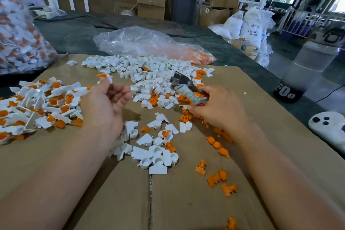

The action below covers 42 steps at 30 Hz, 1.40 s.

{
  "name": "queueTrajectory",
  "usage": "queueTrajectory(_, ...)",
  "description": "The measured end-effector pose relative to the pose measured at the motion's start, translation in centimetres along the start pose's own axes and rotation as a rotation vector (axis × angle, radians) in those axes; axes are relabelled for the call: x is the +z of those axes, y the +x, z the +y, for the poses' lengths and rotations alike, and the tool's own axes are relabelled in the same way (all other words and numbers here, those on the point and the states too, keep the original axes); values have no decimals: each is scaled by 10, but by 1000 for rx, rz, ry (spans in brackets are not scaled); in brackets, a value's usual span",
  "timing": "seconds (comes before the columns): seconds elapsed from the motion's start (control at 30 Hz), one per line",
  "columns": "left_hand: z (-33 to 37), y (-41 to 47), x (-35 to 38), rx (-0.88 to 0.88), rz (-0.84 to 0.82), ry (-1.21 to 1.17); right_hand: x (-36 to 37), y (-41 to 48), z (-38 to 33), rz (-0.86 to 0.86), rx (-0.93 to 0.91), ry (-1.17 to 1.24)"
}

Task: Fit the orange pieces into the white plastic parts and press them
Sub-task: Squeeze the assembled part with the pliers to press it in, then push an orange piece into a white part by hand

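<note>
Ideally the left hand (106, 104), apparently pinching a fitted white part (108, 79), drops it on the cardboard's (186, 201) left-edge pile (37, 104); the right hand (220, 112) grips the hammer (183, 85).

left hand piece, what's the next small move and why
Probably drop the assembled piece from the left hand onto the finished pile beside it: orange already sits in its white part, and the right hand holds the hammer.
</note>
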<state>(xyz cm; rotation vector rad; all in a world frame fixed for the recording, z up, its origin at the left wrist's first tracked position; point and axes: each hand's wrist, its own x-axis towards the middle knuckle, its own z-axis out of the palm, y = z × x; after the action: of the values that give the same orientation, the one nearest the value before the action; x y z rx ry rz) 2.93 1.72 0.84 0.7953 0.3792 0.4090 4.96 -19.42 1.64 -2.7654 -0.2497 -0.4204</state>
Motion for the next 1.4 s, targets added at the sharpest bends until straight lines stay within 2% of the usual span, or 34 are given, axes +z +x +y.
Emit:
queueTrajectory(0.27, 14, 7, -7, 1, 240, -206, -1, 4, 12, -129, 132, -39)
queueTrajectory(0.6, 17, 6, -8, -22, 259, -296, 4, 7, 17, -256, 159, -48)
queueTrajectory(0.67, 17, 6, -7, -31, 228, -247, 4, 7, 17, -274, 152, -48)
queueTrajectory(0.77, 13, 3, -2, 46, 64, 148, 5, 7, 17, -287, 139, -61)
queueTrajectory(0.93, -7, -12, -3, 550, -330, 1162, 7, 7, 18, -310, 132, -59)
queueTrajectory(1.03, -15, -7, -5, 605, -507, 1530, 7, 7, 18, -317, 114, -86)
queueTrajectory(1.13, -17, -2, -5, 573, -614, 1675, 8, 7, 17, -323, 111, -101)
queueTrajectory(1.23, -18, 0, -8, 614, -691, 1773, 8, 6, 16, -335, 119, -105)
queueTrajectory(1.4, -17, -1, -9, 670, -602, 1807, 9, 5, 14, -344, 115, -97)
